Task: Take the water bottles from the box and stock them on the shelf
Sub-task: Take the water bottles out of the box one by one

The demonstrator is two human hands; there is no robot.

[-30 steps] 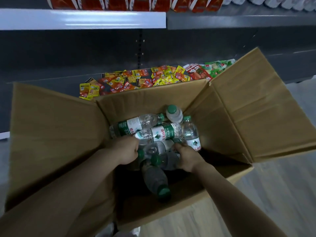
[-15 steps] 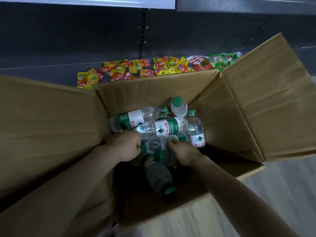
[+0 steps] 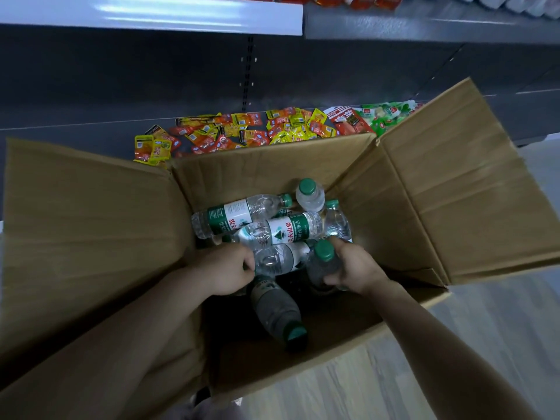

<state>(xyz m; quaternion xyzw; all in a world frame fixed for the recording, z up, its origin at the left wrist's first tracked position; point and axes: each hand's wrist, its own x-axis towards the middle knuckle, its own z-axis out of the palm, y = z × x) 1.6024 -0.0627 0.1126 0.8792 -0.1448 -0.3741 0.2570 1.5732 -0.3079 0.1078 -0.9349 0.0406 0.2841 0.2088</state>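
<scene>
An open cardboard box [image 3: 266,165] stands on the floor with several clear, green-capped water bottles piled inside. My right hand [image 3: 353,266] grips an upright bottle [image 3: 322,263] around its body, cap up. My left hand [image 3: 225,268] is curled round the end of a lying bottle [image 3: 281,257] at the pile's near side. Another bottle [image 3: 277,310] lies in shadow between my wrists, cap toward me. Labelled bottles [image 3: 281,230] lie across the far half of the box.
Beyond the box, a low dark shelf [image 3: 91,116] holds scattered yellow and red snack packets [image 3: 230,131] and green packets [image 3: 385,115]. A white shelf edge [image 3: 151,16] runs above. Wide box flaps [image 3: 469,183] spread left and right. Pale wood floor [image 3: 454,344] lies at right.
My right hand has turned a bottle upright and lifted it slightly, cap now showing above the fingers. My left hand keeps its hold at the pile. The view has tilted back up a little.
</scene>
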